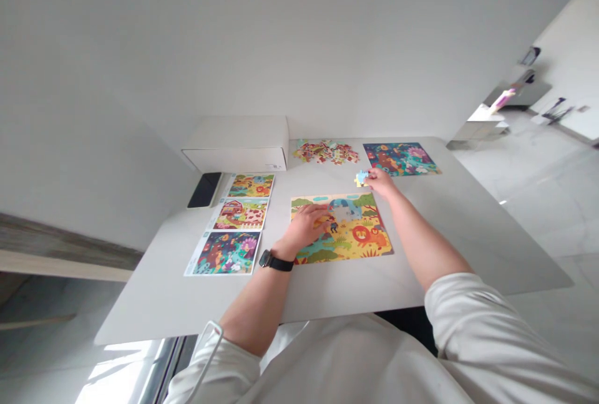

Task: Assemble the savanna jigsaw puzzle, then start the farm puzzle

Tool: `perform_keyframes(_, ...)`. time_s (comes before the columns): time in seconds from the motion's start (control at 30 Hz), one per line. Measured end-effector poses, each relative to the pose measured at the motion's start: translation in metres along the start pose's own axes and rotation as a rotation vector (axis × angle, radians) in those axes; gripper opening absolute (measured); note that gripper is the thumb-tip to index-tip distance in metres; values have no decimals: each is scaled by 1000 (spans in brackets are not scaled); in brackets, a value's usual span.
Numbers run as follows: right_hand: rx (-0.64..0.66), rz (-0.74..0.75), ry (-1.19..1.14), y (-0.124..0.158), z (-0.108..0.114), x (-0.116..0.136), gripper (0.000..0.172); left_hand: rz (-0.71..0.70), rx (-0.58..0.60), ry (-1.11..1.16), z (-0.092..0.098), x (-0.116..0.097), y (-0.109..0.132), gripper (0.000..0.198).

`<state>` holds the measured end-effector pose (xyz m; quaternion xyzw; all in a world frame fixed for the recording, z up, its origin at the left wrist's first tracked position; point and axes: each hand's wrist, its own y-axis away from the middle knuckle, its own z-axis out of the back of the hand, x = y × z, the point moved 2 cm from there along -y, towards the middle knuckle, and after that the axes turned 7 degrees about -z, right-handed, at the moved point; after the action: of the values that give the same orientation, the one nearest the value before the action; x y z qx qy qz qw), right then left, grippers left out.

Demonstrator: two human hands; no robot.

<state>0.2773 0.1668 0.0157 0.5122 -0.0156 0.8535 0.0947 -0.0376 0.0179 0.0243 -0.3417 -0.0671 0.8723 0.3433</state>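
My left hand [306,227], with a black watch on its wrist, lies over the left part of a jigsaw puzzle [350,239]. Its fingers are stretched out and cover some of the picture, which shows lions, trees and a blue elephant. Above the puzzle's upper right corner, my right hand [381,182] pinches a light blue and yellow puzzle piece [360,178]; whether this is one piece or several joined, I cannot tell. Just beyond that hand is a second, dark blue jigsaw puzzle [402,159] with colourful animals.
A heap of loose puzzle pieces [326,151] lies at the back by the wall. To its left stands a white box [236,142], with a dark phone [204,190] in front. A picture sheet [239,214] showing three scenes lies on the grey table [355,288].
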Motion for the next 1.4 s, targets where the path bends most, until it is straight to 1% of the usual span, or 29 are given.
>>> perform_keyframes(0.1,19,-62,-199,25,11,-4,39,14,-33,-2,2,1,-1,33)
perform_keyframes(0.23,100,-29,-364,68,19,0,49,22,-82,25,4,1,-1,34)
perform_keyframes(0.27,129,-22,-391,79,17,2,50,26,-91,34,3,1,-1,34)
perform_keyframes(0.37,153,-14,-470,108,6,5,52,54,-124,71,1,-2,1,33)
perform_keyframes(0.47,164,-19,-514,126,-10,4,54,130,-185,194,0,-6,2,42)
perform_keyframes(0.53,169,-32,-507,131,-18,1,55,165,-249,372,5,-11,-1,53)
perform_keyframes(0.6,171,-44,-497,132,-24,-3,55,172,-316,553,12,-18,-6,60)
perform_keyframes(0.67,185,-50,-502,133,-27,-5,55,184,-358,640,19,-24,-12,59)
perform_keyframes(0.73,207,-56,-518,134,-30,-5,54,236,-383,652,19,-28,-17,53)
perform_keyframes(0.8,229,-51,-522,136,-33,-4,54,332,-403,639,11,-30,-20,47)
perform_keyframes(0.87,253,-27,-503,139,-36,-3,54,446,-413,648,-5,-31,-20,44)
perform_keyframes(0.93,282,10,-477,142,-40,-3,53,529,-384,717,-22,-32,-19,44)
perform_keyframes(1.03,321,53,-456,144,-43,-6,51,573,-309,796,-41,-35,-18,45)
perform_keyframes(1.1,335,75,-429,144,-44,-8,50,573,-284,821,-46,-35,-18,42)
perform_keyframes(1.17,338,87,-390,144,-45,-8,50,575,-288,849,-47,-33,-17,38)
perform_keyframes(1.27,356,86,-348,146,-44,-4,51,585,-341,892,-46,-27,-15,35)
perform_keyframes(1.4,395,119,-339,151,-44,0,47,587,-400,927,-46,-23,-13,38)
